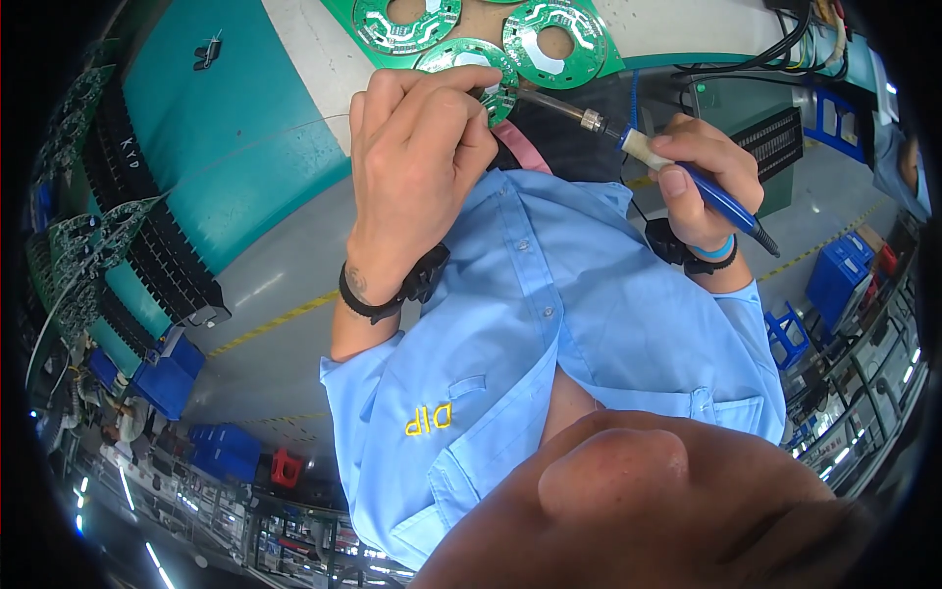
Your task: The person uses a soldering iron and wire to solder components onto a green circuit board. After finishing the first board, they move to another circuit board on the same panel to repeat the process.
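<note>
Yellow-striped tape (275, 322) crosses the grey floor (245, 302) left of centre. Blue bins (226, 452) and a red stool (286, 468) stand lower left, where fluorescent tubes (127, 488) glow. Shelving racks (873, 373) line the lower right rim.

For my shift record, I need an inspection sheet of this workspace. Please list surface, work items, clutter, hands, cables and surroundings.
Surface: teal mat.
Work items: round green circuit boards; soldering iron, tip near the nearest board, contact unclear.
Clutter: small black part on the mat.
Hands: left hand curled over the nearest board, grip hidden; right hand holds the iron.
Cables: black cables, upper right; thin wire leading toward the left hand.
Surroundings: blue bins, red stool, yellow-striped floor.
</note>
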Demonstrator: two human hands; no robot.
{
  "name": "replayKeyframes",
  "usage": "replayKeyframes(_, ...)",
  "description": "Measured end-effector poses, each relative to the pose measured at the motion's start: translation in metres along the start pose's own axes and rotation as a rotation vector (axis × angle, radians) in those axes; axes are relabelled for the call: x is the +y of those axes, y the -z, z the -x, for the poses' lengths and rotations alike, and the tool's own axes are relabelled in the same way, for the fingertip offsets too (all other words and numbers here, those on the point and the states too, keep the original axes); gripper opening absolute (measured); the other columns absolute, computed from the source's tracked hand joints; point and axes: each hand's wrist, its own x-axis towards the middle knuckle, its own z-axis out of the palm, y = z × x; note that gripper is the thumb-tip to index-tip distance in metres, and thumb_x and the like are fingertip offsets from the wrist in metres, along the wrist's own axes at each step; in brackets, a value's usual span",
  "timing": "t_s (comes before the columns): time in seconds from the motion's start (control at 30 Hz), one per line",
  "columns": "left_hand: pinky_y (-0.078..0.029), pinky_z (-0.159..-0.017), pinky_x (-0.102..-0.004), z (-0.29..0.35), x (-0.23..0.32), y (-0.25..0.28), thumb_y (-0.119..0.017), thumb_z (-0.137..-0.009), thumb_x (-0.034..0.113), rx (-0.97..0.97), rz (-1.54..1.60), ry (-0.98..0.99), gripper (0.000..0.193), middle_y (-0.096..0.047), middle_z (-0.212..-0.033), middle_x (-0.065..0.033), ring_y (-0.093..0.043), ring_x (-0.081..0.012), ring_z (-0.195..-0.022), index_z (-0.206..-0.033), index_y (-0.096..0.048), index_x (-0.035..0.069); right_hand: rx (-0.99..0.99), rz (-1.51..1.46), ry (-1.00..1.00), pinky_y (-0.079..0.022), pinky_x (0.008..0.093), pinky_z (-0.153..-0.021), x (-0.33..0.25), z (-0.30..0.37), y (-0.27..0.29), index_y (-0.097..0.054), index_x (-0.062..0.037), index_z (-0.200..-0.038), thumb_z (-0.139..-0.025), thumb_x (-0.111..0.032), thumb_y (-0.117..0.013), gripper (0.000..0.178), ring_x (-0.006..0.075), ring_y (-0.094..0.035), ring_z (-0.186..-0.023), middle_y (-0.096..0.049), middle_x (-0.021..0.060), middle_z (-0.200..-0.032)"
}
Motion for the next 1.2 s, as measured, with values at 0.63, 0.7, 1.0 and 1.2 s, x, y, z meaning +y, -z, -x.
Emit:
replayKeyframes(0.63, -0.041, -0.076, -0.0367, -0.0001, -0.0005, -0.0028, -0.080, -0.076, 0.001, 0.006, 0.007, 0.000, 0.022, -0.078, -0.112, 0.0043, -0.060, -0.0216, -0.094, -0.088, -0.064, 0.011, -0.014, 0.022, 0.002, -0.048, 0.0337, -0.061, -0.0018, 0.0004, 0.0007, -0.069, 0.0095, -0.106, -0.098, -0.012, -0.070, 0.023, 0.0197, -0.061, -0.061, -0.067, 0.0142, -0.076)
replayKeyframes(0.7, -0.041, -0.076, -0.0364, -0.0003, -0.0010, -0.0032, -0.080, -0.076, 0.001, 0.011, 0.008, -0.008, 0.022, -0.078, -0.111, 0.0042, -0.060, -0.0215, -0.094, -0.087, -0.064, 0.010, -0.011, 0.021, 0.004, -0.048, 0.0338, -0.061, -0.0020, 0.0003, 0.0000, -0.069, 0.0095, -0.106, -0.098, -0.012, -0.070, 0.023, 0.0198, -0.060, -0.061, -0.067, 0.0144, -0.077)
replayKeyframes(1.0, -0.041, -0.075, -0.0359, -0.0006, 0.0005, -0.0016, -0.080, -0.075, 0.001, 0.009, -0.006, -0.006, 0.022, -0.078, -0.112, 0.0040, -0.061, -0.0208, -0.093, -0.087, -0.064, 0.010, -0.013, 0.029, 0.014, -0.047, 0.0340, -0.059, -0.0033, -0.0002, -0.0006, -0.069, 0.0096, -0.104, -0.096, -0.010, -0.070, 0.021, 0.0215, -0.060, -0.061, -0.067, 0.0151, -0.077)
replayKeyframes(1.2, -0.040, -0.074, -0.0360, -0.0007, 0.0010, -0.0018, -0.080, -0.075, 0.000, 0.009, -0.009, -0.003, 0.022, -0.078, -0.111, 0.0040, -0.060, -0.0207, -0.092, -0.086, -0.064, 0.010, 0.009, 0.012, 0.017, -0.045, 0.0336, -0.056, -0.0038, 0.0020, 0.0009, -0.069, 0.0102, -0.102, -0.094, -0.009, -0.070, 0.021, 0.0215, -0.058, -0.059, -0.066, 0.0151, -0.074)
